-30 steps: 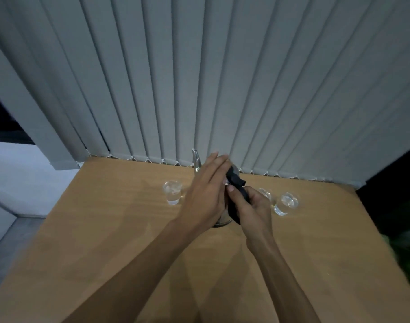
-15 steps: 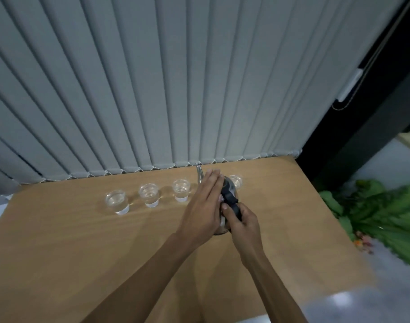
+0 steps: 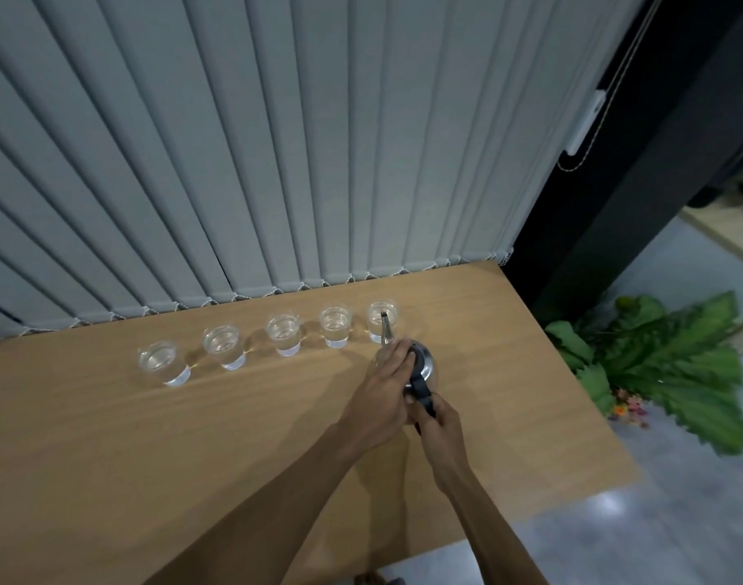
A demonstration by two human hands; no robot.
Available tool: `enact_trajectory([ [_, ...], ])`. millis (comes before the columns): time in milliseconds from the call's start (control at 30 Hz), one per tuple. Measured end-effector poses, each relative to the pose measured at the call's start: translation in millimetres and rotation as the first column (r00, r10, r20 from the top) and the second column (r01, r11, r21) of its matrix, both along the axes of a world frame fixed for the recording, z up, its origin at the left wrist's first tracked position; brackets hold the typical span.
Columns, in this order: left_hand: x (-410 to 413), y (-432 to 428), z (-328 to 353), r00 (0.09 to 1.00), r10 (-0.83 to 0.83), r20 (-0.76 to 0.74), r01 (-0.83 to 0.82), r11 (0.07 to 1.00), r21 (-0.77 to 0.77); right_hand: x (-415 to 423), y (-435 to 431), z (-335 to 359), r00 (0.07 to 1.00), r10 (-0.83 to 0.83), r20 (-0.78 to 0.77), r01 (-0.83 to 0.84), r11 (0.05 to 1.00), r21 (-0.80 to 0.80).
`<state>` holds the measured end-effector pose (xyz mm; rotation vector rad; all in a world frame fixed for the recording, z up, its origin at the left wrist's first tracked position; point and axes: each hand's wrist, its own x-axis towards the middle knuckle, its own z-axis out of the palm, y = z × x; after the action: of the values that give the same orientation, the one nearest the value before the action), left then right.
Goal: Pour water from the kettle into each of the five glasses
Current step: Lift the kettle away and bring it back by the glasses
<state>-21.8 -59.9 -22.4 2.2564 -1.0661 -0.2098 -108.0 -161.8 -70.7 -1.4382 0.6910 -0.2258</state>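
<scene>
A small metal kettle [image 3: 425, 362] with a black handle stands on the wooden table [image 3: 108, 458], its thin spout [image 3: 385, 331] pointing up toward the rightmost glass [image 3: 382, 316]. My right hand [image 3: 439, 420] grips the black handle. My left hand [image 3: 382, 394] lies flat against the kettle's left side and lid. Several clear glasses stand in a row along the back of the table, from the leftmost glass [image 3: 160, 363] to the rightmost one. Each seems to hold some water.
Grey vertical blinds [image 3: 277, 162] hang right behind the glasses. The table's right edge [image 3: 572, 373] drops to a grey floor with a green leafy plant [image 3: 665, 365]. A dark pillar [image 3: 614, 204] stands at the back right.
The view has swung to the right, bringing the whole row of glasses and the plant into sight. Both hands have stayed on the kettle.
</scene>
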Motion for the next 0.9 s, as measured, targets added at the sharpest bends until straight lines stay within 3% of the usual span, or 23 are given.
enact_trajectory([
  [300,-1.8,-10.2,-6.7,1.000,-0.006,-0.009,0.006,0.999,0.045,-2.6,-8.0,-12.2,1.000,0.006,-0.019,-0.005,0.996,0.085],
  [533,1.7,-12.6,-3.9,0.999,0.008,-0.051,-0.006,0.999,0.042,-1.3,-14.3,-12.6,0.998,0.070,-0.009,-0.069,0.996,0.047],
  [800,4.8,-11.2,0.6,0.990,0.024,-0.137,-0.011,0.995,0.097,0.9,-25.7,-7.5,0.980,0.168,-0.105,-0.183,0.970,-0.158],
  [900,4.7,-11.1,4.4,0.987,0.028,-0.158,-0.013,0.995,0.097,-1.5,-32.2,1.9,0.953,0.233,-0.195,-0.291,0.886,-0.361],
])
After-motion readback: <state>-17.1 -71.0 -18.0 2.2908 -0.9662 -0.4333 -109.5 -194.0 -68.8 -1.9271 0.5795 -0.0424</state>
